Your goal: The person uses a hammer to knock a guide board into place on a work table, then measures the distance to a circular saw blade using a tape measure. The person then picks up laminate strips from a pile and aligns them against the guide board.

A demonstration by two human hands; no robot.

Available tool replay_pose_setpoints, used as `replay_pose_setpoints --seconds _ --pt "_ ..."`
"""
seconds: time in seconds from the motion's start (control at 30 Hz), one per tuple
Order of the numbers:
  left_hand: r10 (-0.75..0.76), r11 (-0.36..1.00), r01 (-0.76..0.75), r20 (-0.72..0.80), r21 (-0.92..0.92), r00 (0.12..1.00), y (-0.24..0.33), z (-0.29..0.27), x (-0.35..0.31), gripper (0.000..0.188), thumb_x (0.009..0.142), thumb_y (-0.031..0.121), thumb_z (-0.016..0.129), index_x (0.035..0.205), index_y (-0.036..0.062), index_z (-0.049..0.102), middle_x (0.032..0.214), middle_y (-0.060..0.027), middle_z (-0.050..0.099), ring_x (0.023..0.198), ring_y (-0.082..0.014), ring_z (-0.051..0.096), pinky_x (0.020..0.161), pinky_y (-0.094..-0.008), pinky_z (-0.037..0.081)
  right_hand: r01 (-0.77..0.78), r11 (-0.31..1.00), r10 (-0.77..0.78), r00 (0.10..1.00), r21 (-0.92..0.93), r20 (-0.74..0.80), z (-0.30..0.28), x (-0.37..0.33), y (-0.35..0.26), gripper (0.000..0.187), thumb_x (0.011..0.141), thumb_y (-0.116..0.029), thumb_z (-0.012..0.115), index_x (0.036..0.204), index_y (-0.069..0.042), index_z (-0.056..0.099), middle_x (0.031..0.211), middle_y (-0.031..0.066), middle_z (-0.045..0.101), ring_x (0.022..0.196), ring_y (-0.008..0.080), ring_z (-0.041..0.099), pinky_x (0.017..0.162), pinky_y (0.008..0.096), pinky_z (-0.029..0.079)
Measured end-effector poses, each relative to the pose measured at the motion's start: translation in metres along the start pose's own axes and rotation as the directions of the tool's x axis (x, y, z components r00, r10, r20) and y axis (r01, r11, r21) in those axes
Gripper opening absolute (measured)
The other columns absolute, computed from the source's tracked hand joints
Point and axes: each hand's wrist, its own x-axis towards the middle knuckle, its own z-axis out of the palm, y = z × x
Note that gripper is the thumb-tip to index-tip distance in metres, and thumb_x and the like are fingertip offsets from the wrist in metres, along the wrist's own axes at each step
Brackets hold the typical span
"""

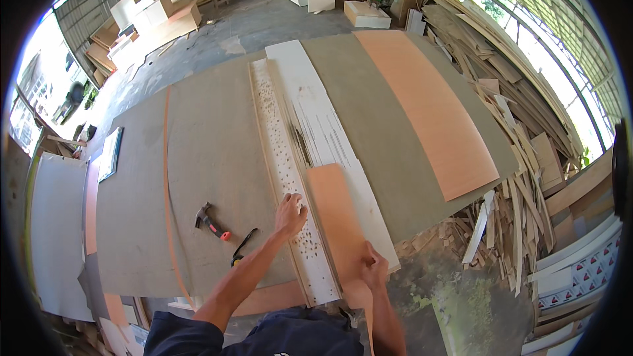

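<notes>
Our right hand [374,265] is pinching a thin, oblong orange sheet [335,207], perhaps risking bend creases; left hand [290,215] half-curled, hold unclear.

The peach strip [333,201] at the centre looks smooth and matt, like thin laminate. The spotted white strip [282,151] to its left has bare wooden edges. At lower left, the hammer [211,223] pairs metal with rubbery-looking grip. The scrap wood [521,204] at right looks raw and rough; the shirt [290,333] below is soft, dull cloth.
</notes>
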Motion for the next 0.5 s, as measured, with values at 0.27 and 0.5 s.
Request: replay_pose_setpoints --seconds 0.27,0.5 --pt "0.159 0.982 -0.159 0.008 0.098 0.987 -0.008 0.028 0.02 0.043 0.08 0.017 0.059 0.119 -0.0007 0.05 0.112 -0.0177 0.048 0.111 -0.0337 0.045 0.093 -0.0419 0.042 0.137 0.977 -0.118 0.986 0.164 -0.118 0.012 -0.005 0.033 0.049 0.079 0.003 0.063 0.127 -0.004 0.056 0.088 0.014 0.067 0.074 0.0052 0.055 0.061 0.024 0.046" --pt "0.199 0.884 -0.209 0.069 0.417 0.978 -0.001 0.028 0.038 0.055 0.079 0.021 0.061 0.126 -0.0007 0.045 0.115 -0.0217 0.041 0.109 -0.0369 0.044 0.086 -0.047 0.042 0.086 0.957 -0.084 0.996 -0.276 0.019 0.012 0.008 0.015 0.046 0.073 -0.008 0.07 0.118 -0.002 0.062 0.076 0.017 0.064 0.067 0.0261 0.064 0.059 0.0343 0.048"
